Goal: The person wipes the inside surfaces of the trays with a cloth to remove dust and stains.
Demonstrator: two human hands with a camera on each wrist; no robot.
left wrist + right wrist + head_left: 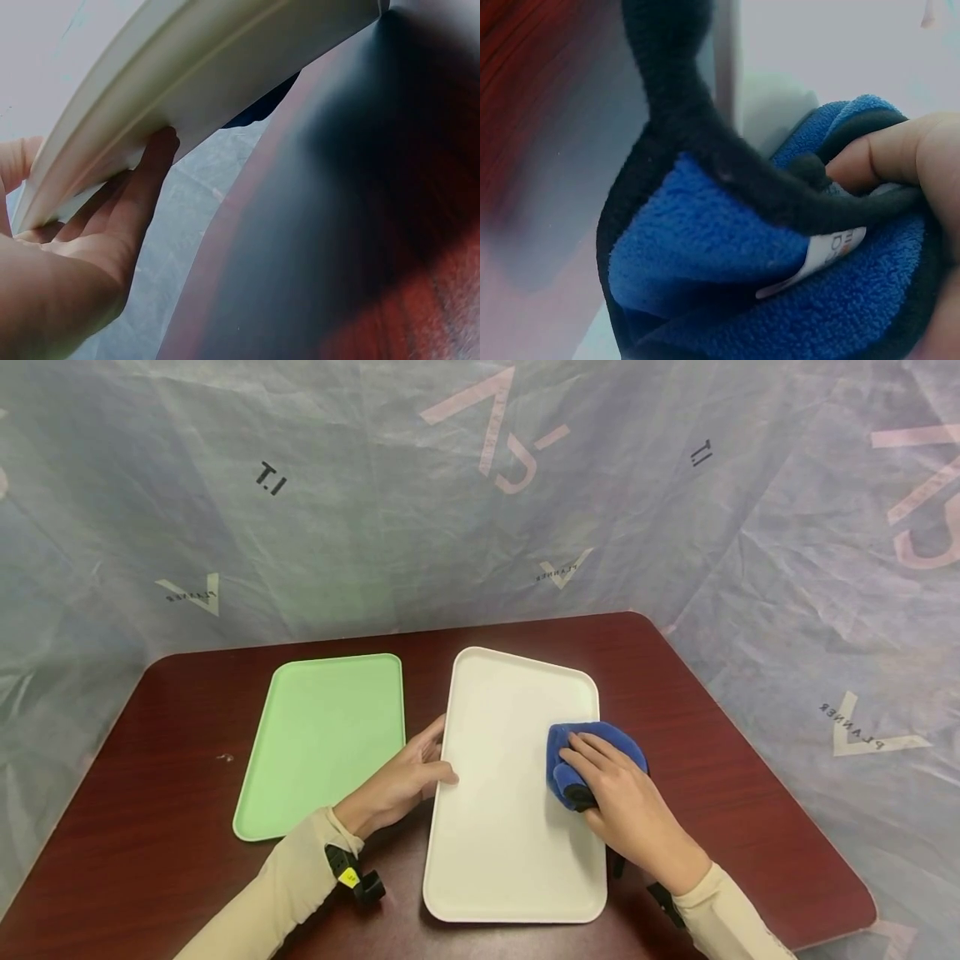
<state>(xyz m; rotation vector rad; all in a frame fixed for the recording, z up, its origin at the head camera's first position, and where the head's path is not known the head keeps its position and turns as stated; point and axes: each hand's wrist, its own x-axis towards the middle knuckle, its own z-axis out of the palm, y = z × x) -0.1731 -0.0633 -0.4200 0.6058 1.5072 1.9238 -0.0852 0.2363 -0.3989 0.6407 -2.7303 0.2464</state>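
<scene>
A white tray [510, 843] is held up off the table, tilted, by my left hand [405, 778]. The thumb lies over the tray's left rim on the upper face, and in the left wrist view the fingers [142, 187] press against its underside. My right hand [626, 797] grips a bunched blue cloth [558, 760] with black edging against the tray's right side. Part of the cloth hangs over the right rim. In the right wrist view the thumb pinches into the folds of the cloth [705, 225], where a white label shows.
A green tray [322, 739] lies flat on the dark red table [172, 777], left of the white tray. Grey printed sheeting [465, 527] stands behind the table and along its sides. Each wrist wears a black strap; the left one carries a small camera [367, 887].
</scene>
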